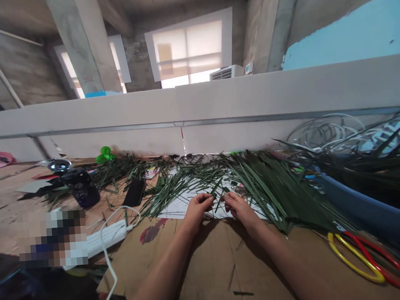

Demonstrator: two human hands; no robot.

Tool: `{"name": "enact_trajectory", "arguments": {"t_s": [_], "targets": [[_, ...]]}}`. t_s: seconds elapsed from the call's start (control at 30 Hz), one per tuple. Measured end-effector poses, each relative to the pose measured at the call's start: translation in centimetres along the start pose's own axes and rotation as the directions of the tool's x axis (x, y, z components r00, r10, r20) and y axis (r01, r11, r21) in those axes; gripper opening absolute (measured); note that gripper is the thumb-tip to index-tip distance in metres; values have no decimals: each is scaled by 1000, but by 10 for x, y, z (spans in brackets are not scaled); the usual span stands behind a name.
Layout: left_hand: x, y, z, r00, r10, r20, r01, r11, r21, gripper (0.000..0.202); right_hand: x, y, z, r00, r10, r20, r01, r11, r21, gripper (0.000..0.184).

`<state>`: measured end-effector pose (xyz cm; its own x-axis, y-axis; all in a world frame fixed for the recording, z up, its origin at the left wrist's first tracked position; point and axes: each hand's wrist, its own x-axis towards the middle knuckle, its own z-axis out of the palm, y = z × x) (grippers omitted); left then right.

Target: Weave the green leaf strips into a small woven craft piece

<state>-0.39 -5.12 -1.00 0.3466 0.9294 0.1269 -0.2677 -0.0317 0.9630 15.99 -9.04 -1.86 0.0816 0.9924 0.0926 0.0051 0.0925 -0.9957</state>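
My left hand (201, 204) and my right hand (235, 203) are raised close together over the middle of the table. Thin green leaf strips (217, 196) run between their fingertips, and both hands pinch them with thumb and forefinger. How the strips cross or join is too small to make out. Behind and left of my hands lies a loose pile of cut leaf strips (175, 188) on white paper (171, 209). A large fan-shaped palm leaf (274, 181) spreads to the right of my right hand.
Scissors with red and yellow handles (372, 261) lie at the right, beside a blue tub (361, 207) of leaves. Leftward are a phone (135, 192), a dark cup (81, 188) and a white power strip (105, 239) with its cable. Cardboard (208, 268) covers the near table; a partition (217, 103) stands behind.
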Motion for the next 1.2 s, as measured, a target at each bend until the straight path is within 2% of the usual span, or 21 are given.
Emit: {"name": "enact_trajectory", "arguments": {"t_s": [0.3, 0.47, 1.2], "targets": [[1, -4, 2, 1000, 1, -9, -1, 999, 38, 41, -1, 5, 10, 999, -49, -10, 49, 996, 68, 54], [1, -5, 2, 1000, -5, -5, 5, 999, 47, 38, -4, 3, 10, 1000, -4, 3, 4, 996, 93, 51], [-1, -6, 5, 1000, 4, 0, -4, 1000, 17, 36, -3, 7, 10, 999, -48, -20, 50, 993, 110, 50]]}}
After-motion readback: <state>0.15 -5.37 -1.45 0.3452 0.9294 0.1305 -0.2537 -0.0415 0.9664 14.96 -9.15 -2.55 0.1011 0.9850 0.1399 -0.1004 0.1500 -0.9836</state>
